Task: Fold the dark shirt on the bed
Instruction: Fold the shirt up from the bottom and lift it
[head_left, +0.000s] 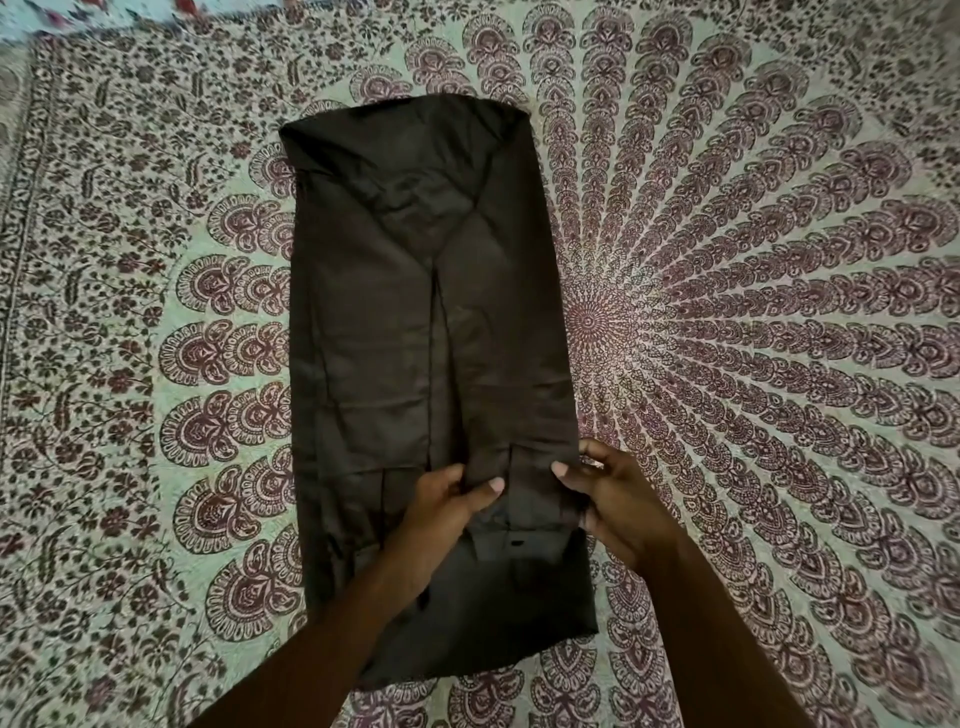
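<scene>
The dark shirt lies on the bed as a long narrow strip, both sides folded inward so the edges meet along a middle seam. Its near end points toward me. My left hand pinches a fold of the fabric near the strip's lower middle, thumb on top. My right hand grips the shirt's right edge at the same height, thumb on the cloth and fingers curled under it. Between the two hands the fabric is raised and bunched a little, and a small buttonhole shows just below.
The bed is covered by a patterned sheet with a maroon and pale green mandala print. A strip of another floral cloth shows at the far left corner. The sheet spreads wide on both sides of the shirt.
</scene>
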